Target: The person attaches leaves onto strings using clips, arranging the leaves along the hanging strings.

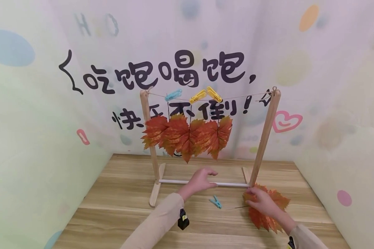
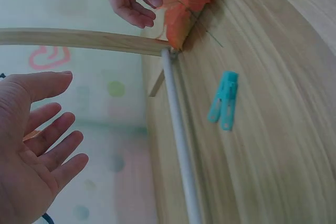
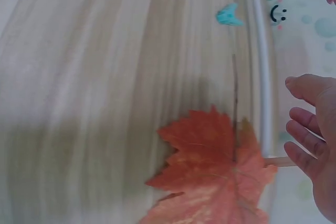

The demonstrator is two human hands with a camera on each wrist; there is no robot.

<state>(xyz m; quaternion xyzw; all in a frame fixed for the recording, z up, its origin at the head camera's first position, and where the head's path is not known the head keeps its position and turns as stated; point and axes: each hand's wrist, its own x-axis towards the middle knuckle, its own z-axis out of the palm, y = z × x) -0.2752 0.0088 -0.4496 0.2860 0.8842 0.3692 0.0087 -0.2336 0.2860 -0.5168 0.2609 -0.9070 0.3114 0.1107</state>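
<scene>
My left hand (image 1: 201,180) hovers over the white rod (image 1: 233,184) of a wooden stand, fingers spread and palm bare. Just above an orange-red artificial maple leaf (image 1: 269,221) on the table is my right hand (image 1: 263,202); in the right wrist view its loosely bent fingers (image 3: 307,142) hold nothing. The leaf's thin stem (image 3: 235,87) points toward a blue clothespin (image 2: 224,100) lying between the hands. Three similar leaves (image 1: 188,136) hang from a string, under one blue clothespin (image 1: 173,94) and two yellow clothespins (image 1: 198,96).
Two upright wooden posts (image 1: 265,138) carry the string (image 1: 246,95) between their tops. Flat wooden feet (image 1: 154,193) support the stand on the wood-grain table (image 1: 118,214). Behind it is a printed backdrop (image 1: 187,31) with dark lettering.
</scene>
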